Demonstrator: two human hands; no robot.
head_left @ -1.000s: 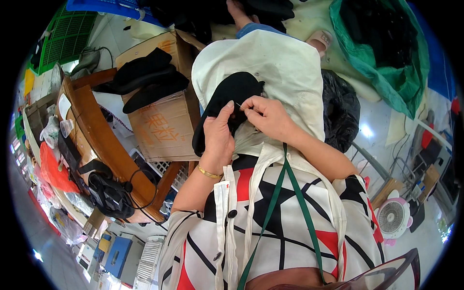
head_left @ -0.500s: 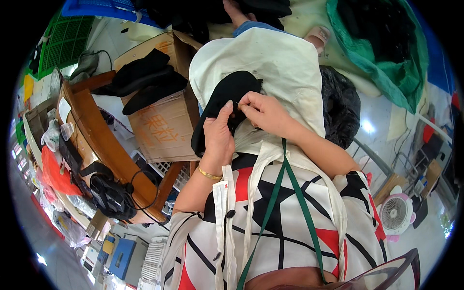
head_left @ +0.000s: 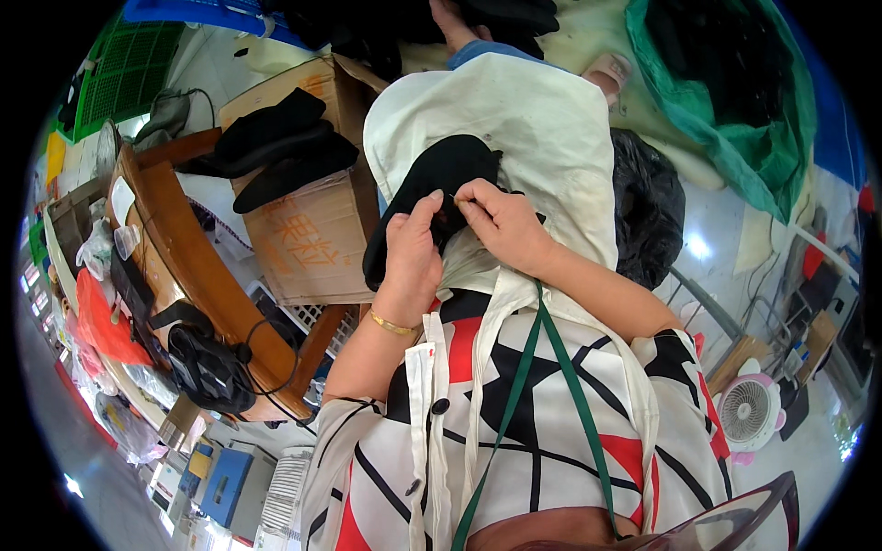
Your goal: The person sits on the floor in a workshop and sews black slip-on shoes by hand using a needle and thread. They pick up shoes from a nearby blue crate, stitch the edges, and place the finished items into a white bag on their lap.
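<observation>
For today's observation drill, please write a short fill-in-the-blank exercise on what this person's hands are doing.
1. Both hands work on a piece of ____ fabric.
2. The fabric lies on a ____ apron.
3. The left hand has a gold ____ at its wrist.
4. More dark pieces lie on a cardboard ____.

Missing words: black; cream; bangle; box

A brown cardboard box with orange markings stands at the far left, flaps open. A small blue box sits near left.
</observation>
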